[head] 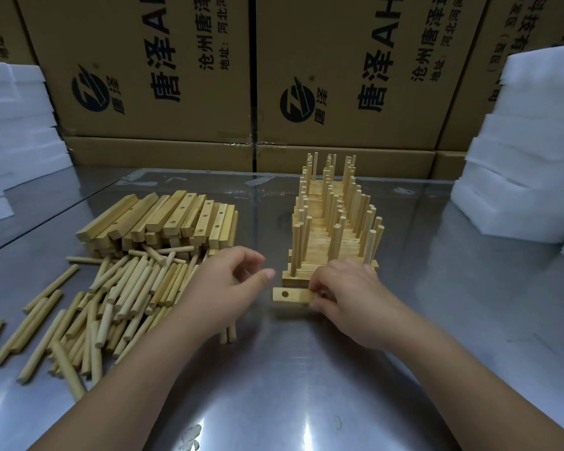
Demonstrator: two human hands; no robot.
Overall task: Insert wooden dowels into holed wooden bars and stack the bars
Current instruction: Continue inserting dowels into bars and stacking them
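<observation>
My right hand (345, 288) pinches the right end of a short wooden bar (290, 295) that lies flat on the metal table, one hole showing near its left end. Just behind that bar stands a stepped stack of bars with upright dowels (334, 222). My left hand (238, 281) hovers left of the bar with its fingers curled. Two dowel ends (228, 333) stick out under its wrist, so it seems to grip them. A heap of loose dowels (111, 304) lies to the left, and behind it is a pile of holed bars (163, 216).
The steel table (306, 385) carries white foam blocks at the far left (17, 131) and at the right (528, 164). Cardboard boxes (176, 76) form a wall along the back edge.
</observation>
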